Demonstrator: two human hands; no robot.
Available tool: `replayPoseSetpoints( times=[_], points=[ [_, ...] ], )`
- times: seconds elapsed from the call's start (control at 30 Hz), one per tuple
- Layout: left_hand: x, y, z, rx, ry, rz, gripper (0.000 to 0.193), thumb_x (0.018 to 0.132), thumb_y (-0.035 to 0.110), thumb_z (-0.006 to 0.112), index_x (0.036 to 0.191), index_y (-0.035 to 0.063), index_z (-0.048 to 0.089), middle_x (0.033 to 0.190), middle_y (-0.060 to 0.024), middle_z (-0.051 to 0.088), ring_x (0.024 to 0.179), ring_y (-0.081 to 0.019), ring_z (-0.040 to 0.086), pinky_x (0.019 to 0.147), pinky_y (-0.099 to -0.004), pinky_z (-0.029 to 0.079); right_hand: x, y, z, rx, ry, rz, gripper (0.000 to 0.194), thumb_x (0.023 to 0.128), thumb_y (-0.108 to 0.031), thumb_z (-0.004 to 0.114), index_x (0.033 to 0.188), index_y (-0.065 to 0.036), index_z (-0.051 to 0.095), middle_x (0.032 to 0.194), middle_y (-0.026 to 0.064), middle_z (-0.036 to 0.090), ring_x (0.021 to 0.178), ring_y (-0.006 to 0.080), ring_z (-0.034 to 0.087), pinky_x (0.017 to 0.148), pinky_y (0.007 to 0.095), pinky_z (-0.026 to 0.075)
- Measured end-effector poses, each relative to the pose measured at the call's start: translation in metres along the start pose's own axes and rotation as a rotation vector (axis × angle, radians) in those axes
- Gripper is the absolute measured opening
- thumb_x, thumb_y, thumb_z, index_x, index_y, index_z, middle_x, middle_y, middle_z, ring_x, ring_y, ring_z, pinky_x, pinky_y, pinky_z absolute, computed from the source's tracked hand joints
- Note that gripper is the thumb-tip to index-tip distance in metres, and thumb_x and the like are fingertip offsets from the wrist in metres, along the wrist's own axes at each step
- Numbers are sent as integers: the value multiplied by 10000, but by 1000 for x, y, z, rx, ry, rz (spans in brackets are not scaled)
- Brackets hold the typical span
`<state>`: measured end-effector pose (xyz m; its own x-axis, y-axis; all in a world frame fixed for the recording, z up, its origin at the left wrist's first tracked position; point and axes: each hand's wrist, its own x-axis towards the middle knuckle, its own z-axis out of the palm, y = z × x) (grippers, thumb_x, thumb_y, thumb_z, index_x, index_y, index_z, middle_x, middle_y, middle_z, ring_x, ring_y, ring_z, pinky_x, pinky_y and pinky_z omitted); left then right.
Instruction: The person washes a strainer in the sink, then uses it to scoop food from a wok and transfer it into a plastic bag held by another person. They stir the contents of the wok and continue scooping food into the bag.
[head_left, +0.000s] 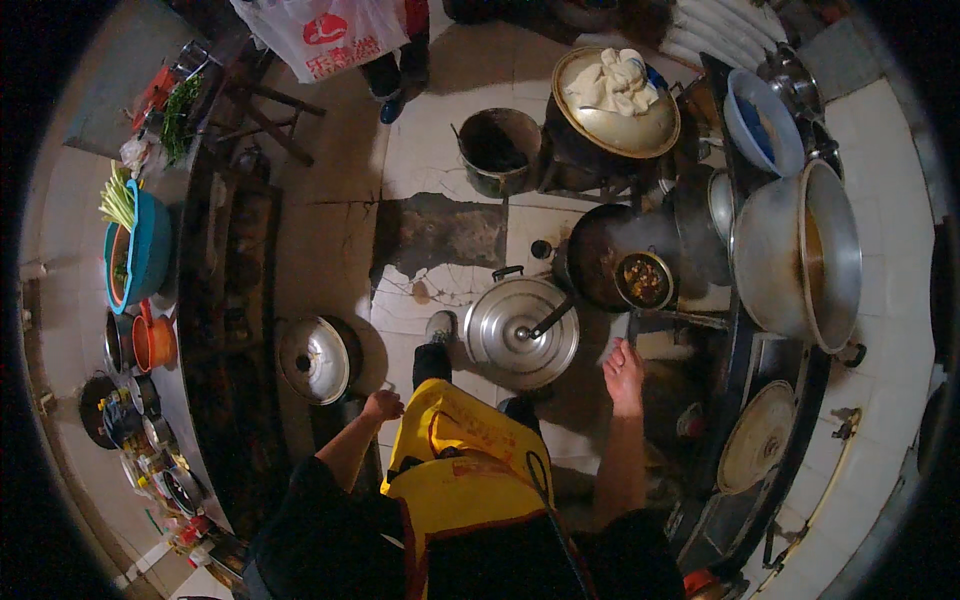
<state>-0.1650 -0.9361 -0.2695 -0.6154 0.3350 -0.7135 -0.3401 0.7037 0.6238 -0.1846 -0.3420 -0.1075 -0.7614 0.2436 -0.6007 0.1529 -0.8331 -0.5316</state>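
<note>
My right hand (623, 369) is raised in front of me, its fingers partly curled. Just beyond it, a ladle or small pan of chopped food (643, 280) sits at the edge of a dark, steaming wok (600, 255); whether the hand grips its handle is unclear. A lidded metal pot (517, 352) stands left of that hand, with a black handle lying across the lid. My left hand (384, 405) hangs beside the yellow apron (472, 480), fingers curled, with nothing visible in it. Near it is another pot with a shiny lid (319, 360).
A large aluminium pot (750, 255) and a blue basin (787, 150) stand at right. Ahead are a bucket (487, 172) and a big lidded pot (585, 131) bearing a cloth. The left counter holds a turquoise basket (154, 247) and pans. Another person's legs (412, 67) show beyond.
</note>
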Motion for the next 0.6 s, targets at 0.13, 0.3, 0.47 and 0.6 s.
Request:
replayPoseSetpoints(
  times=[0.13,0.3,0.47,0.6],
  points=[
    [-16,51,-12,-240,-52,-333,134,864,180,506,830,92,602,734,-18,608,717,-181,619,646,-296,525,0,1,-3,3,20,-18,219,932,-246,532,978,-33,556,599,-56,357,507,45,325,478,198,280],
    [-23,86,-19,-250,-12,-305,136,865,189,512,836,76,582,737,-33,590,704,-186,608,627,-301,523,-1,1,-8,4,22,-22,257,946,-265,513,991,-22,585,577,-36,399,475,60,338,456,222,287],
    [-11,45,-9,-509,-11,-308,135,834,224,544,804,94,567,738,-20,567,733,-203,598,646,-330,512,-3,1,-15,16,37,-26,257,951,-262,506,1012,-24,580,589,-35,405,490,61,352,457,228,294],
    [1,14,-6,-180,-66,68,140,824,232,547,815,95,574,739,-17,562,759,-216,602,653,-341,508,-4,1,-15,16,32,-19,261,951,-267,506,1015,-24,580,591,-37,405,493,59,355,458,230,303]
  ],
)
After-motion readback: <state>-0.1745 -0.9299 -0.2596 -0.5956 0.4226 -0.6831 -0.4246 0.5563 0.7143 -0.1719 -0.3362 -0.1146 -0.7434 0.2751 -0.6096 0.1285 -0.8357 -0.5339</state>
